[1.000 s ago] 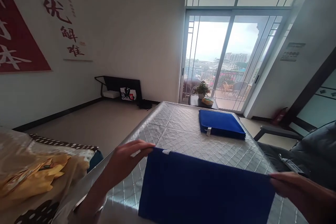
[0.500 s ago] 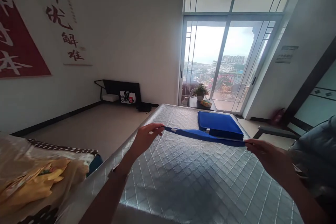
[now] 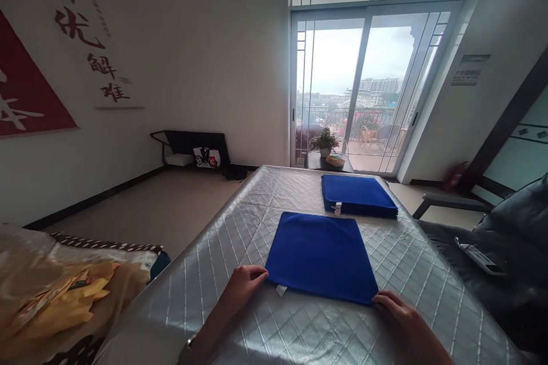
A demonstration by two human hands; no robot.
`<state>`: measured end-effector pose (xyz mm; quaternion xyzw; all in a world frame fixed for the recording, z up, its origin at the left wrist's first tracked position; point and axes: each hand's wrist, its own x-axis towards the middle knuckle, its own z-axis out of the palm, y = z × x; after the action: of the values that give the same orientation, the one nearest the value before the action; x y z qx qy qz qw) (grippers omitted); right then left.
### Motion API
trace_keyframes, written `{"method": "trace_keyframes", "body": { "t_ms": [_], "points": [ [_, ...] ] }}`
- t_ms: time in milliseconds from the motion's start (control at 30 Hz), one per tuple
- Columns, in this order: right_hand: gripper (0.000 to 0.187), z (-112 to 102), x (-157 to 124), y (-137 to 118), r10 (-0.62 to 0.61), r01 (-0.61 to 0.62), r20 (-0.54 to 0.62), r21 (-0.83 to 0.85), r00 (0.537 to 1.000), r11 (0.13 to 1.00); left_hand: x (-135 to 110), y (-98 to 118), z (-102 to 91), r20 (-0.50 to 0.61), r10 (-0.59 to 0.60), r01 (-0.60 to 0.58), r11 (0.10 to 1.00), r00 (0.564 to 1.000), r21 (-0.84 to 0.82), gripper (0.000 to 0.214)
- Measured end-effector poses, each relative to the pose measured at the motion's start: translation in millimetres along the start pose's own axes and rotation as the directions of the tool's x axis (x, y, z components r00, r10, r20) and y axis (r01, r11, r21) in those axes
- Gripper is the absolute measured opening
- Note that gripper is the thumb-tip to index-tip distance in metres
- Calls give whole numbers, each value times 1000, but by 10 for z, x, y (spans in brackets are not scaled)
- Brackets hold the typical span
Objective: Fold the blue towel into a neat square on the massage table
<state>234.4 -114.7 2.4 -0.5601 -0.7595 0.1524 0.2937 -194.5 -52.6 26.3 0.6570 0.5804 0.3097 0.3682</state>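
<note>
A square blue cushion cover (image 3: 321, 256) lies flat on the silver quilted table cover (image 3: 299, 325), a small white tag sticking out at its near edge. The near left corner is pinched between the thumb and fingers of my left hand (image 3: 246, 282). My right hand (image 3: 396, 308) is closed on the near right corner. Just beyond, toward the right, a neat stack of blue cushion covers (image 3: 357, 191) sits with a white tag hanging from its front side.
To the right is a dark armchair (image 3: 514, 256) with a white handset (image 3: 479, 256) on its seat. Yellow cloth (image 3: 64, 302) lies at the lower left. A potted plant (image 3: 325, 142) stands on a small table before the sliding glass door (image 3: 329, 80).
Both hands came down and nearer with the cushion cover. It hung stretched edge-on in the air before; now it is spread flat on the table, apart from the stack.
</note>
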Motion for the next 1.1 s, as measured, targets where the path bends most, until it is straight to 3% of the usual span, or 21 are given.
{"method": "trace_keyframes", "body": {
  "t_ms": [200,367,467,600,733,867,1000,1100],
  "points": [
    [36,14,-85,8,-53,62,77,-108,996,992,-59,-54,-17,8,-46,46,999,999,20,38],
    [35,52,-138,136,-115,125,60,-198,992,972,-130,0,7,-13,-61,62,990,998,127,37],
    [34,35,-55,70,-105,112,40,-293,994,949,-136,6,56,-15,-43,45,983,999,180,32],
    [51,58,241,-158,-42,68,72,-422,997,904,-124,-19,142,-37,-11,20,965,999,260,26],
    [54,294,516,-223,0,14,31,-453,1000,892,-140,-48,194,-47,0,15,949,999,316,25],
    [67,602,519,-53,150,-100,61,-498,987,861,-177,-53,175,-32,-14,26,921,999,389,26],
    [72,716,428,47,217,-139,98,-508,971,850,-117,114,210,-59,29,12,802,998,597,31],
    [73,713,424,23,236,-161,86,-509,968,846,37,433,469,30,212,-178,728,977,662,31]
  ]
}}
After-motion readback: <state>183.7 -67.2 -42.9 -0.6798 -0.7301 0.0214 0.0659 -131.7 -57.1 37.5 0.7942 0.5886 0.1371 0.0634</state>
